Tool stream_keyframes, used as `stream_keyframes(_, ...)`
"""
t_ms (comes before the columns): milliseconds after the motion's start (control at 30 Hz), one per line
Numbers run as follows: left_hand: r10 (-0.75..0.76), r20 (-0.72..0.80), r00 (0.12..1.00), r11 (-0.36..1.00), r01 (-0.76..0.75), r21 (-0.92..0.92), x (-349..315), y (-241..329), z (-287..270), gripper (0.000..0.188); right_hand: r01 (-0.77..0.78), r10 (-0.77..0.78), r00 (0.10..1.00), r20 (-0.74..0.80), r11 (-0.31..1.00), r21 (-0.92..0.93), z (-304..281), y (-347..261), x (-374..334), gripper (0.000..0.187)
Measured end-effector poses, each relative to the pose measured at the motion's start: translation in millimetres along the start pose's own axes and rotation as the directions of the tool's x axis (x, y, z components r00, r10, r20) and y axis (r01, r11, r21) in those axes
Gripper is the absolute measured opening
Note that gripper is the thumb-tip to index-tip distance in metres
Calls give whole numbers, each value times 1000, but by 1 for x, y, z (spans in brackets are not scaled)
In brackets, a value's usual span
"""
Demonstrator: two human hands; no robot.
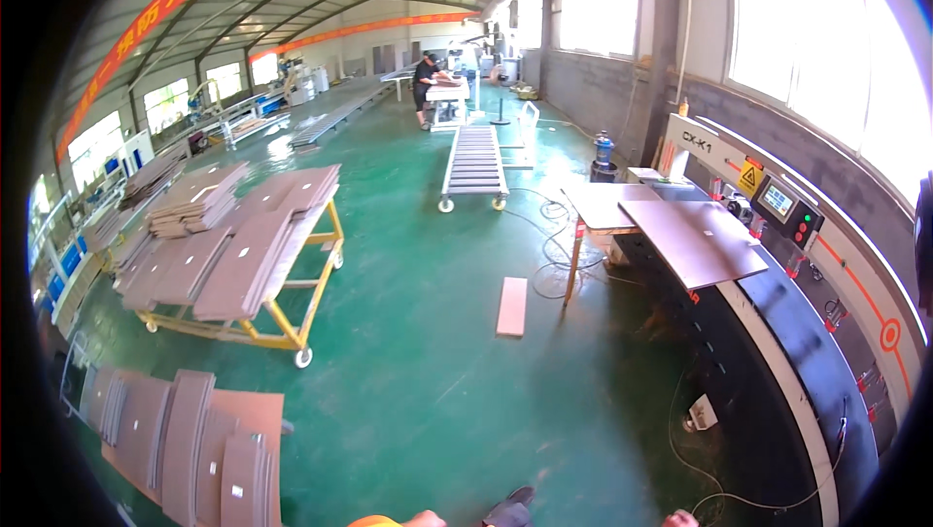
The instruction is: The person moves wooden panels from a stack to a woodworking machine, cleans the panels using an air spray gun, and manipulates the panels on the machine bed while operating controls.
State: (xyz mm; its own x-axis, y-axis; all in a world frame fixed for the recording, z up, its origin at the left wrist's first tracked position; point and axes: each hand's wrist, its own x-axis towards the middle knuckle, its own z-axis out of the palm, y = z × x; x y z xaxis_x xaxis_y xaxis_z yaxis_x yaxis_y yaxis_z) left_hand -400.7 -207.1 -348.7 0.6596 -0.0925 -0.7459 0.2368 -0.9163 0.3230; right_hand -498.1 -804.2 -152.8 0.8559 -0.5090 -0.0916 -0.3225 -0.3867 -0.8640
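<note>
Only the top of my left hand (425, 519) shows at the lower edge, beside an orange-yellow patch of cloth. Its fingers are cut off from view. Farther right, a small part of my right hand (680, 520) also peeks in at the bottom, too little to read its fingers. Between the two hands a dark shoe (511, 508) rests on the green floor. Neither hand visibly touches a board. Nearest the left hand are brown panels (243, 478) stacked at the lower left; the right hand is nearest the long machine's black base (748, 430).
A yellow-framed cart (282, 338) bears stacked brown panels at left. A large panel (695, 236) lies across the machine and a small table (598, 206). One narrow board (511, 306) lies on the floor. Cables trail near the machine. Beyond a roller conveyor (474, 160), another person (426, 85) bends over a table.
</note>
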Motion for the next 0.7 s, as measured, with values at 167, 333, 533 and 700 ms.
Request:
stream_keyframes(167, 316, 40, 948, 944, -319, 90, 131, 221, -81, 51, -272, 331, 916, 226, 928, -254, -33, 8, 25, 39)
stream_keyframes(333, 379, -277, 883, 656, -468, -592, 164, 423, -239, 38, -448, 401, 893, -202, 822, -352, -112, 100, 102, 22)
stream_keyframes(533, 133, -252, 959, 654, -276, -705, 205, 488, -212, 19, -694, 504, 656, -562, 694, -189, -275, 113, 243, 55)
stream_keyframes(700, -128, -87, 988, 982, 114, -150, 239, 501, -75, 35, -464, 137, 665, -734, 846, -262, -458, 212, 335, 44)
